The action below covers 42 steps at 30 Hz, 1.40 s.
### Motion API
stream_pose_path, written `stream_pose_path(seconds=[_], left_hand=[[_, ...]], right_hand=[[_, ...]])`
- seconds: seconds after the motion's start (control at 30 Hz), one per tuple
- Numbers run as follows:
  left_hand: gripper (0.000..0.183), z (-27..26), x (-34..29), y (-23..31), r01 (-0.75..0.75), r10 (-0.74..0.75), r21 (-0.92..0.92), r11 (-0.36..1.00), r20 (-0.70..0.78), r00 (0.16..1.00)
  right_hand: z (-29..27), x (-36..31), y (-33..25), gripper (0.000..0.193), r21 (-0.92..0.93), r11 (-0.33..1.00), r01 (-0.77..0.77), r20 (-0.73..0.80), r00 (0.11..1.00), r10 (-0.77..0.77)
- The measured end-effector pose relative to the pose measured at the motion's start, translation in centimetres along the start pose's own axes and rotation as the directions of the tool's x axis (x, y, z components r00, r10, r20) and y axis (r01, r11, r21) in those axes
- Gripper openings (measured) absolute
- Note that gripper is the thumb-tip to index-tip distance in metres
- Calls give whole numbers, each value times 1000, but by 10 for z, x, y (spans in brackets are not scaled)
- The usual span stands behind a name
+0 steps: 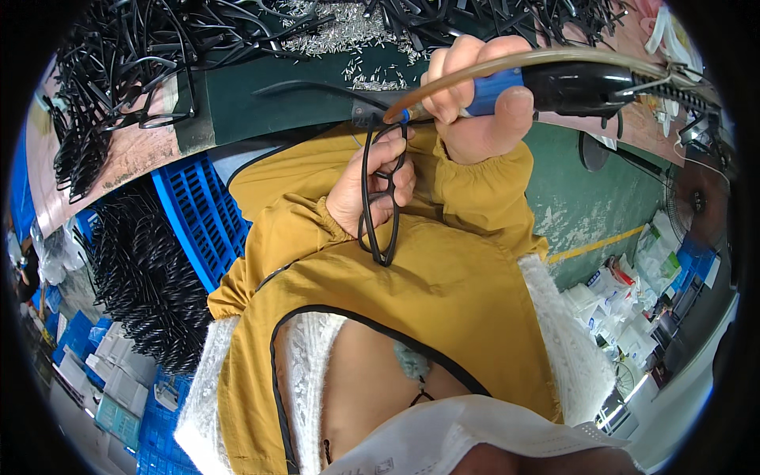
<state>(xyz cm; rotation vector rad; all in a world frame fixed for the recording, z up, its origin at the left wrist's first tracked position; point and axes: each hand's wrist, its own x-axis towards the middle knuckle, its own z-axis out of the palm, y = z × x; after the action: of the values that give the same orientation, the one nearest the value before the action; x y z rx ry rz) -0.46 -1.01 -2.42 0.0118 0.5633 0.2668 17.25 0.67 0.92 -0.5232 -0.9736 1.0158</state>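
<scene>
**White mask in the foreground, fine work beyond**

A white mask crosses the near edge of the view, below a black eyeglass frame upright over the wearer's ochre smock. The left hand is closed around the frame, its fingers passing by the rims, a grip that probably steadies the upper end against the table. The right hand, just right of the frame's top, is clamped on a blue-and-black power tool, by its look a screwdriver. It lies almost level, its nose meeting the frame's upper end, seemingly so that it bears on the hinge; the exact contact is too small to tell. A brown tube arches over the right hand toward that spot, perhaps to deliver parts.

Beyond the frame, small silver pieces lie scattered on a dark green mat, likely spread there for easy reach. A tangle of black eyewear is heaped to the frame's far left. Nearer, also on its left, a blue crate leans beside a dense black stack, apparently eyewear gathered within reach.
</scene>
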Motion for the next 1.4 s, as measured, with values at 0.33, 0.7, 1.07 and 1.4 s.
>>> stream_pose_path(seconds=[0.33,0.7,1.07,1.4], left_hand=[[44,15,-26,15,-170,213,289,942,-125,969],[46,40,-24,34,-759,799,550,349,248,547],[20,12,-19,-2,-552,689,833,-35,421,591],[53,20,-28,10,-394,524,852,-346,523,672]], right_hand=[[-47,10,-5,48,14,983,185,-423,892,-162],[-45,25,-9,42,46,992,121,-416,905,-91],[-55,36,5,46,284,954,-94,-137,981,137],[-34,41,-1,39,257,965,-50,-225,968,110]])
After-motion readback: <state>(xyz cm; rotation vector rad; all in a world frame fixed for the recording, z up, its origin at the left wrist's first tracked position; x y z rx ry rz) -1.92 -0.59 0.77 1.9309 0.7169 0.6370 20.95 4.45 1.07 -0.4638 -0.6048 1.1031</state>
